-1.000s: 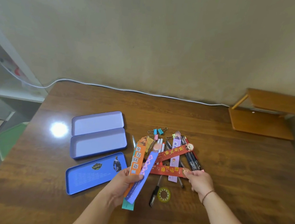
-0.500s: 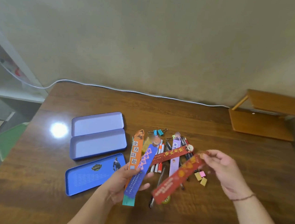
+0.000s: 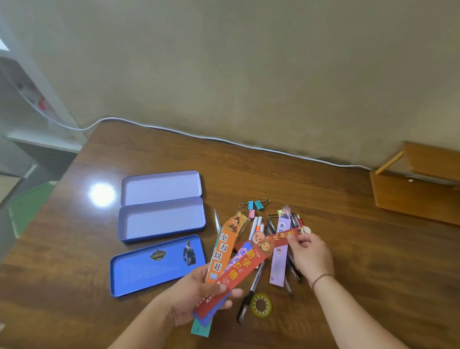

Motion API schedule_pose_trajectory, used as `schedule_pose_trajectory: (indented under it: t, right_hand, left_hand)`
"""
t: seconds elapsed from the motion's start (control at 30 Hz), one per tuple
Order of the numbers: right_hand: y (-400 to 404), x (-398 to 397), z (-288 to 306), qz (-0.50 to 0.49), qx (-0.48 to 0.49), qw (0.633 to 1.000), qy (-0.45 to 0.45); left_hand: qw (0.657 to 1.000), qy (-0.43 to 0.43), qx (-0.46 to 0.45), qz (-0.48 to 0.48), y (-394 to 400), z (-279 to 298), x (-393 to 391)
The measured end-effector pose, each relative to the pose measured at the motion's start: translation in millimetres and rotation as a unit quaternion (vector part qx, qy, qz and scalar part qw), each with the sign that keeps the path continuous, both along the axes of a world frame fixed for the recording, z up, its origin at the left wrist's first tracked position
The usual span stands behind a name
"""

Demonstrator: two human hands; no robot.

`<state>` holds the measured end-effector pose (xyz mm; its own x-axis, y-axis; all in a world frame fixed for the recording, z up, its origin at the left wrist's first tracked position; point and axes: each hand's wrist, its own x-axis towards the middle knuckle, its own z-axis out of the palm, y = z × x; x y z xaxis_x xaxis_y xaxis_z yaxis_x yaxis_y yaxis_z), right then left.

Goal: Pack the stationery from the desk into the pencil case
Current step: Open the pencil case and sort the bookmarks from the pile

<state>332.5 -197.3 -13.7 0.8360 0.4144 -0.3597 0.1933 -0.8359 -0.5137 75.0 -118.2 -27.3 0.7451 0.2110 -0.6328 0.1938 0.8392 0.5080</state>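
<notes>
Two bare forearms in shot, no sleeves showing on either. The left hand (image 3: 199, 291) wears nothing, no ring, no watch. On the wrist of the right hand (image 3: 312, 255), a thin dark reddish cord bracelet (image 3: 321, 278), single strand, snug.

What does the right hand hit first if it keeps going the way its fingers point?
The right hand points up-left; its fingers already pinch a red bookmark. Beyond lie the pens, likely next, though depth is unclear.

Open blue pencil case (image 3: 161, 218) (lid hinged back); bookmarks (image 3: 238, 269) fanned beside pens (image 3: 252, 287).
</notes>
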Motion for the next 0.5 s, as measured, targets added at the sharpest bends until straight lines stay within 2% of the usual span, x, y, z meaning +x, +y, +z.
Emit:
schedule_pose_trajectory:
  t: [0.1,0.2,0.3,0.4,0.5]
  right_hand:
    - [1,20,-11,-0.028,-0.082,0.994,-0.06]
    - [5,33,-16,-0.021,-0.122,0.991,-0.047]
    - [7,40,-21,-0.036,-0.114,0.992,-0.041]
    - [3,46,-21,-0.107,0.006,0.994,-0.002]
    - [-5,52,-5,-0.186,0.174,0.966,0.041]
  left_hand:
    - [1.0,0.026,0.007,0.012,-2,-1,-7]
    - [0.999,0.034,-0.011,0.038,-3,-1,-10]
    - [0.996,0.042,-0.038,0.068,-1,0,-12]
    - [0.995,0.041,-0.039,0.083,1,-2,-13]
    - [0.992,0.034,-0.042,0.113,4,-5,-14]
